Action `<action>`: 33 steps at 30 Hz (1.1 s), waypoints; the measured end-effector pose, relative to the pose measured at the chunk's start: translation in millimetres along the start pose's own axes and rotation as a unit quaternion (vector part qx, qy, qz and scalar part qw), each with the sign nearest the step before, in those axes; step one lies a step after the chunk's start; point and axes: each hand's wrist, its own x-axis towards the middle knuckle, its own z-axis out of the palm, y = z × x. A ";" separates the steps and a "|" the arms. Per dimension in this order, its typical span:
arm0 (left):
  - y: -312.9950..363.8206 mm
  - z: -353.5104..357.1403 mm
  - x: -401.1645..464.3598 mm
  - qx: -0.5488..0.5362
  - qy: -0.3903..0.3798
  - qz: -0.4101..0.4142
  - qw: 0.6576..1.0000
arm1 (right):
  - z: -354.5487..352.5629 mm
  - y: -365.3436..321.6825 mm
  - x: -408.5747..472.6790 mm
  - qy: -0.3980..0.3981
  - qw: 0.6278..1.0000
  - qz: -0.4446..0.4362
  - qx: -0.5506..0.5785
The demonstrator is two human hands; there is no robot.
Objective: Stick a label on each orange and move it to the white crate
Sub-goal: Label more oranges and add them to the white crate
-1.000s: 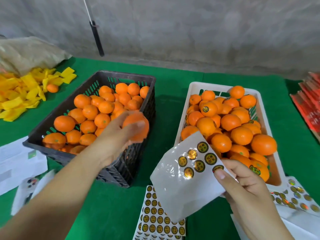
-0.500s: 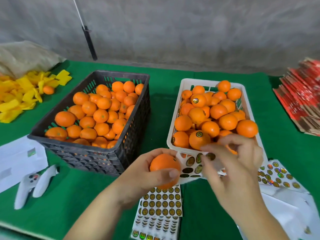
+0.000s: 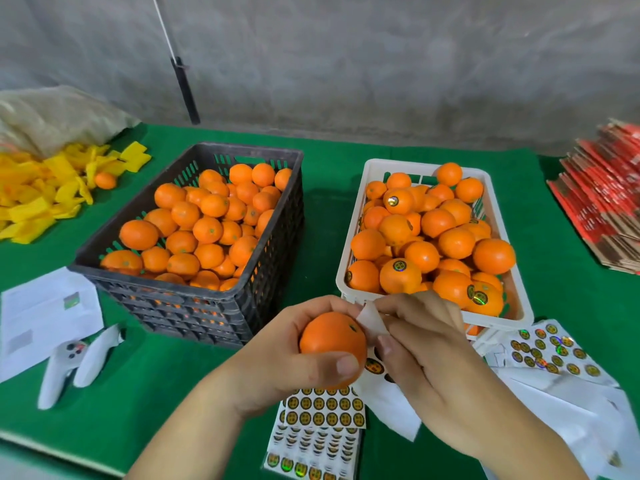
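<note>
- Green cloth covers the table (image 3: 332, 216), and two crates stand on it side by side, a gap between them
- On the left the black crate (image 3: 194, 306) is heaped with oranges that show no labels
- On the right the white crate (image 3: 519, 306) is also piled high; several of its oranges carry round gold-and-black labels
- Left hand (image 3: 287, 355) is wrapped round one orange (image 3: 332, 341), thumb across its near side, holding it above the table just in front of the white crate's near-left corner
- Right hand (image 3: 426, 362) is curled beside that orange, fingers pinching a curled white label sheet (image 3: 372, 320) up against the fruit; whether a label already sits on the peel is hard to tell, since the fingers hide that side
- Under both hands lie flat sheets of labels (image 3: 322, 410), with more sheets (image 3: 547, 351) near the right of the white crate
- Yellow scraps (image 3: 38, 202) and a lone orange lie far left, a white controller (image 3: 69, 365) near the front-left, and red flat cartons (image 3: 602, 206) at the far right
</note>
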 end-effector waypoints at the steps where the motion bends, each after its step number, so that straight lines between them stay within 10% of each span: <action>1: -0.2 -0.1 -0.2 0.003 -0.005 0.002 1.000 | 0.8 1.6 0.1 -0.014 0.998 0.024 0.063; 4: -3.5 -0.6 -0.6 0.006 0.015 -0.002 1.000 | -1.1 7.4 2.3 0.036 0.970 0.110 0.213; 14: -19.5 8.8 3.8 -0.050 0.091 -0.007 0.995 | -0.5 -1.2 5.1 0.288 0.943 0.096 0.139; 17: -20.5 18.5 5.0 -0.114 0.096 -0.002 0.989 | 18.7 -12.3 6.2 0.238 0.970 -0.015 0.047; 33: -20.0 26.2 16.9 -0.344 0.107 -0.112 0.926 | 37.5 8.7 -14.8 0.071 0.994 -0.043 0.068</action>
